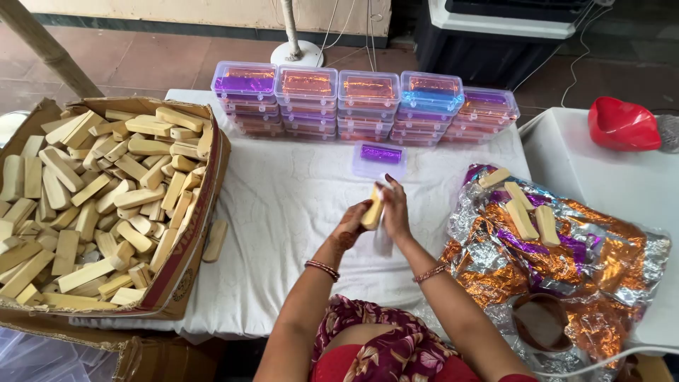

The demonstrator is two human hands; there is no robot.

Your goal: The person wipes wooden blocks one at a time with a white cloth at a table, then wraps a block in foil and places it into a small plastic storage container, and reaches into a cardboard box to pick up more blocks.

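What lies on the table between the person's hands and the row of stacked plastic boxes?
In the head view, one small clear box with purple foil inside lies there, on the white cloth.

A white-clothed table [283, 212] fills the centre. Reddish floor tiles [141, 64] run across the top, with a white fan base [297, 51] at upper centre under soft daylight.

a pale yellow rectangular bar [373, 211] stands nearly upright, tilted slightly, pinched between the left hand [351, 225] and the right hand [395, 211]. it is held just in front of a small clear lidded box [380, 158] with purple foil inside.
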